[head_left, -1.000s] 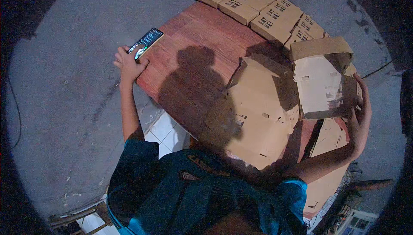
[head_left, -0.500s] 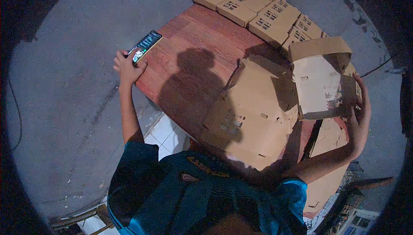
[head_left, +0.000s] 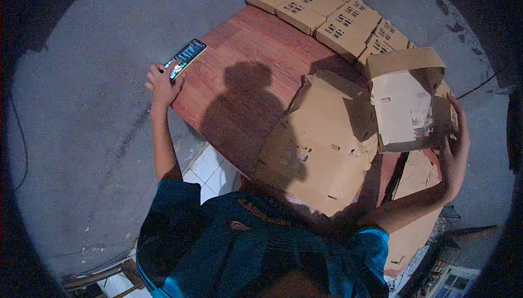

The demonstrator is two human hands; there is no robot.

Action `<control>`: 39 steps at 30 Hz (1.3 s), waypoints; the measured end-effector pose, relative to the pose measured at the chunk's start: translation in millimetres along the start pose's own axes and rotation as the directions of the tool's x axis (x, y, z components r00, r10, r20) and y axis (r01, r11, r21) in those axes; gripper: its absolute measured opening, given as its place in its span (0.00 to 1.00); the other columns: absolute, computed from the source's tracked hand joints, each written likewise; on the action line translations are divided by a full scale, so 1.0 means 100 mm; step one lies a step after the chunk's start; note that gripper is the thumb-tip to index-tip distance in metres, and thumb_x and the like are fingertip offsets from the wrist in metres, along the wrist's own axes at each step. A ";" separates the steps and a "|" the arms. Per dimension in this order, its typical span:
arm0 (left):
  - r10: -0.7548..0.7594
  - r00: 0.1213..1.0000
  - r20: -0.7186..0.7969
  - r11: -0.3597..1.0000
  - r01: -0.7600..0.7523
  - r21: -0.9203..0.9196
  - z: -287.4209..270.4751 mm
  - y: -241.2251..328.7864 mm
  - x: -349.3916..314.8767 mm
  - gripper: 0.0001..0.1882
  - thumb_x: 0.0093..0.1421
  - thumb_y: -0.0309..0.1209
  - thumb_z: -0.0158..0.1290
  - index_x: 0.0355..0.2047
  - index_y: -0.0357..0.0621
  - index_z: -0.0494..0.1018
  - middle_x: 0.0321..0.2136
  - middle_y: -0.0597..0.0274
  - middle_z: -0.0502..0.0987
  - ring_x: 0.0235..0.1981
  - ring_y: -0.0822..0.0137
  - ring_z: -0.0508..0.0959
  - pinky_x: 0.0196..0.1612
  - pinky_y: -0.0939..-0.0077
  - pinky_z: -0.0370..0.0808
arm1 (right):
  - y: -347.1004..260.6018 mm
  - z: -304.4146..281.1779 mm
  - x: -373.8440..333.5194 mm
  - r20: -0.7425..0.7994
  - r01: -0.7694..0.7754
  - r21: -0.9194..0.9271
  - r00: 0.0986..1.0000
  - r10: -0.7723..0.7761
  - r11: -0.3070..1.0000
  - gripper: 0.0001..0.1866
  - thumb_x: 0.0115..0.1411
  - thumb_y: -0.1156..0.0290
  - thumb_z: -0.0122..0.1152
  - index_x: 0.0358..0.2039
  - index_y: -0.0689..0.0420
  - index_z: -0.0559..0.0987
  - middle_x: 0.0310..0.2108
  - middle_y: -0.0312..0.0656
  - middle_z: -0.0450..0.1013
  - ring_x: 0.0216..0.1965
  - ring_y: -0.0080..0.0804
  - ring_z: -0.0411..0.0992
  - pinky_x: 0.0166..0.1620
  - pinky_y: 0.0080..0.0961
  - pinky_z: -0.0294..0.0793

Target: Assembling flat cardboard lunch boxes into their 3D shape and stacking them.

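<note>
At the table's far left edge lies a lit smartphone [head_left: 189, 52]. My left hand [head_left: 160, 87] is at its near end, fingers apart, one fingertip on the screen and the thumb beside it. On the right, my right hand [head_left: 457, 148] grips the right side of a partly folded cardboard box [head_left: 400, 107] with a pale inside and a raised far flap. Some of that hand's fingers are hidden by the box wall. Between my hands, closer to me, an unfolded brown cardboard box blank [head_left: 327, 145] rests on the table.
Several closed, printed cardboard boxes [head_left: 348, 28] line the far edge of the reddish wood-look table [head_left: 234, 44]. More flat cardboard [head_left: 417, 175] lies beneath my right forearm. Grey floor [head_left: 92, 107] surrounds the table, with white tiles [head_left: 210, 170] near my left side.
The fingers of my left hand have shifted slightly on the phone screen. My right hand and the box it grips stay in place.
</note>
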State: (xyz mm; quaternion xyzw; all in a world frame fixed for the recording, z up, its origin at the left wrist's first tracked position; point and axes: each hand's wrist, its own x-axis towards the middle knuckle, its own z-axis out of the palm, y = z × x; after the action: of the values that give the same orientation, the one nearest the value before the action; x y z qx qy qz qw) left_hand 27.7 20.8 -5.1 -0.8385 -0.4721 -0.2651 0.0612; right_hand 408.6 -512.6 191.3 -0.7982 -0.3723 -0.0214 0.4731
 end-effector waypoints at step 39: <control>-0.293 0.937 -0.192 0.955 0.295 -0.018 -0.03 0.15 -0.06 0.45 0.47 0.62 0.63 0.62 0.58 0.68 0.49 0.55 0.79 0.49 0.47 0.77 0.50 0.38 0.65 | -0.01 -0.04 0.00 0.018 -0.001 -0.056 1.000 0.002 0.998 0.36 0.55 0.89 0.47 0.66 0.55 0.65 0.65 0.40 0.64 0.49 0.30 0.75 0.48 0.26 0.79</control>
State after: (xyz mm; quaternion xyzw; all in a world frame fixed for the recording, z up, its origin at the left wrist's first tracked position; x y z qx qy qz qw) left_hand 36.7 6.8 -3.5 -0.7285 -0.5855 -0.3485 0.0711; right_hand 409.3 -515.8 194.5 -0.8116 -0.3749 -0.0243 0.4473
